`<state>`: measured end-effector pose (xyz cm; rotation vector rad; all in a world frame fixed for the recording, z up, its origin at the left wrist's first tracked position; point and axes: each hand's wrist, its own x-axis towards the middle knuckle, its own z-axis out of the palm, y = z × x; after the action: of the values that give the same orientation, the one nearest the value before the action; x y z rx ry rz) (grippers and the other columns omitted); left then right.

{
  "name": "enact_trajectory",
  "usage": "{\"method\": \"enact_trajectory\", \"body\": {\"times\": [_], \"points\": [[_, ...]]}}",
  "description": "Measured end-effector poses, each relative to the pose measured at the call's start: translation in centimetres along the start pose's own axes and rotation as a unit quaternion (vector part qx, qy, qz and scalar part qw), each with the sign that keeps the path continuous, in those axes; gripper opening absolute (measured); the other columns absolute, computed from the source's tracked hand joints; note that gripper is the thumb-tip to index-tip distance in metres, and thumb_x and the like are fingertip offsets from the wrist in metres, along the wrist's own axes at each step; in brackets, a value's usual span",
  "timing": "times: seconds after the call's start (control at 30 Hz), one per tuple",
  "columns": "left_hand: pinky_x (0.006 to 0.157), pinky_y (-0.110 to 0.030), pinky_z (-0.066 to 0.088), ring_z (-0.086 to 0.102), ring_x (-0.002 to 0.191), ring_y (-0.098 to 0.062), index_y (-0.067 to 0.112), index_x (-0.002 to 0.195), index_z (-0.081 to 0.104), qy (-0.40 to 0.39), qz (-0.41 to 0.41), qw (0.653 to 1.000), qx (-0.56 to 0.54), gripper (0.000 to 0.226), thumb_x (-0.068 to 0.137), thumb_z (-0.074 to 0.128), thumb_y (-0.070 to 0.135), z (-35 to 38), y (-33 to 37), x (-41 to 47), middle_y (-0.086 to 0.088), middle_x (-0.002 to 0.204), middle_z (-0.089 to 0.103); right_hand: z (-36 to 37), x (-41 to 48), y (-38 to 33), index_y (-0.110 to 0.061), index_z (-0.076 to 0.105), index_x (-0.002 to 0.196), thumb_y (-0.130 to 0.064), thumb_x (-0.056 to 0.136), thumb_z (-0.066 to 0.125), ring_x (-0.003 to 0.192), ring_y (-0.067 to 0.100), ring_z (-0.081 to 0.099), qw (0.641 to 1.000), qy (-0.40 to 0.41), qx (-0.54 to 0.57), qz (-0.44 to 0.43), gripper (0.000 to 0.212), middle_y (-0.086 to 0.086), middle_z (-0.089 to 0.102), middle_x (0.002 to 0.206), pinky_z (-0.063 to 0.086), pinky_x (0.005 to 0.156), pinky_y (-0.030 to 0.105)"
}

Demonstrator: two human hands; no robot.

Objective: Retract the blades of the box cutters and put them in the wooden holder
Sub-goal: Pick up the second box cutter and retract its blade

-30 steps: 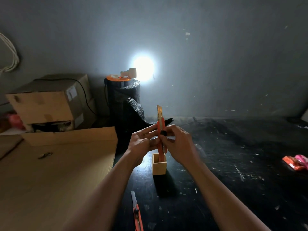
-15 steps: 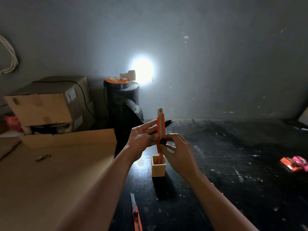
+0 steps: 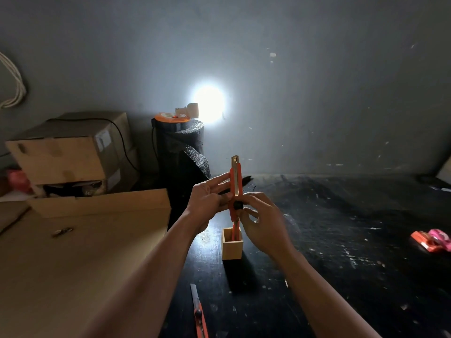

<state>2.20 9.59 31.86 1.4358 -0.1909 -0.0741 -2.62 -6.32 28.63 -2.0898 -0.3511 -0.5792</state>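
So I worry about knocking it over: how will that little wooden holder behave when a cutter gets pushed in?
The wooden holder looks small, so probably light, and nothing braces it. It stands taller than wide, and the box cutter rises well above its rim, so a sideways nudge may tip it. The dark tabletop looks smooth; it could also slide.

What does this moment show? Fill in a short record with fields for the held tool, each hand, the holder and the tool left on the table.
held tool: orange box cutter, upright above the holder
left hand: steadies the cutter's body
right hand: thumb at the black slider
wooden holder: stands on the black table
second cutter: lies on the table near the bottom edge, blade out
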Motion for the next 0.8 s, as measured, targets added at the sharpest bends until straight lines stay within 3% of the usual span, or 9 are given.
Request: {"method": "enact_trajectory", "body": {"times": [0.1, 0.23, 0.37, 0.5, 0.6, 0.67, 0.73, 0.8], "points": [[0.086, -0.042, 0.065, 0.080, 0.099, -0.025, 0.018, 0.133, 0.068, 0.002, 0.001, 1.000, 0.001, 0.059, 0.091, 0.057, -0.021, 0.1, 0.2, 0.0, -0.003, 0.120, 0.079, -0.1, 0.2, -0.1, -0.036, 0.062, 0.116, -0.022, 0.091, 0.073, 0.095, -0.019, 0.055, 1.000, -0.003, 0.014, 0.020, 0.031, -0.023, 0.055, 0.112, 0.040, 0.075, -0.006], [0.095, -0.051, 0.061, 0.078, 0.104, -0.028, 0.018, 0.134, 0.068, 0.011, 0.006, 1.000, 0.012, 0.056, 0.091, 0.060, -0.017, 0.3, 0.3, 0.0, -0.006, 0.125, 0.077, -0.2, 0.4, -0.1, -0.049, 0.057, 0.101, -0.014, 0.093, 0.071, 0.098, -0.019, 0.055, 1.000, -0.004, -0.008, 0.004, 0.039, -0.020, 0.057, 0.111, 0.040, 0.077, -0.004], [0.096, -0.052, 0.060, 0.078, 0.105, -0.027, 0.020, 0.132, 0.069, 0.018, 0.009, 1.000, 0.018, 0.054, 0.093, 0.058, -0.016, 0.5, 0.3, -0.1, -0.003, 0.124, 0.077, -0.2, 0.3, -0.1, -0.040, 0.057, 0.114, -0.020, 0.092, 0.072, 0.094, -0.019, 0.054, 1.000, -0.002, 0.004, 0.015, 0.033, -0.028, 0.052, 0.111, 0.038, 0.075, -0.007], [0.095, -0.051, 0.060, 0.078, 0.104, -0.028, 0.025, 0.127, 0.071, 0.013, 0.013, 1.000, 0.018, 0.055, 0.093, 0.059, -0.016, 0.6, 0.2, -0.3, -0.004, 0.125, 0.077, -0.4, 0.5, 0.1, -0.038, 0.060, 0.105, -0.017, 0.093, 0.071, 0.095, -0.013, 0.056, 1.000, -0.018, -0.006, 0.004, 0.027, -0.015, 0.059, 0.113, 0.040, 0.077, -0.005], [0.091, -0.047, 0.062, 0.078, 0.105, -0.028, 0.018, 0.132, 0.068, 0.006, 0.007, 1.000, 0.008, 0.058, 0.091, 0.056, -0.020, 0.4, -0.2, -0.4, -0.006, 0.123, 0.077, -0.7, 0.5, 0.2, -0.035, 0.059, 0.112, -0.014, 0.095, 0.067, 0.093, -0.012, 0.058, 1.000, -0.023, 0.009, 0.013, 0.028, -0.013, 0.060, 0.117, 0.042, 0.073, -0.004], [0.085, -0.041, 0.064, 0.078, 0.104, -0.029, 0.013, 0.132, 0.069, -0.005, -0.005, 1.000, -0.007, 0.059, 0.088, 0.054, -0.024, 0.3, -0.6, -0.7, -0.008, 0.119, 0.079, -0.9, 0.9, 0.2, -0.032, 0.054, 0.122, -0.024, 0.097, 0.065, 0.095, -0.004, 0.061, 0.999, -0.008, 0.026, 0.032, 0.029, -0.014, 0.061, 0.118, 0.048, 0.077, 0.006], [0.078, -0.038, 0.065, 0.079, 0.101, -0.029, 0.013, 0.127, 0.071, -0.023, -0.024, 0.999, -0.019, 0.059, 0.086, 0.055, -0.026, 0.4, -1.2, -1.2, -0.009, 0.116, 0.080, -1.0, 1.5, 0.4, -0.031, 0.048, 0.131, -0.032, 0.097, 0.063, 0.103, 0.006, 0.063, 0.999, 0.011, 0.024, 0.041, 0.037, -0.011, 0.063, 0.123, 0.056, 0.087, 0.028], [0.076, -0.039, 0.067, 0.080, 0.097, -0.027, 0.012, 0.126, 0.072, -0.037, -0.047, 0.998, -0.022, 0.058, 0.085, 0.056, -0.026, 0.6, -2.1, -1.6, -0.010, 0.115, 0.080, -1.1, 2.0, 1.0, -0.036, 0.044, 0.136, -0.034, 0.097, 0.064, 0.108, 0.013, 0.065, 0.998, 0.013, 0.024, 0.052, 0.044, -0.008, 0.063, 0.129, 0.058, 0.092, 0.041]]}}
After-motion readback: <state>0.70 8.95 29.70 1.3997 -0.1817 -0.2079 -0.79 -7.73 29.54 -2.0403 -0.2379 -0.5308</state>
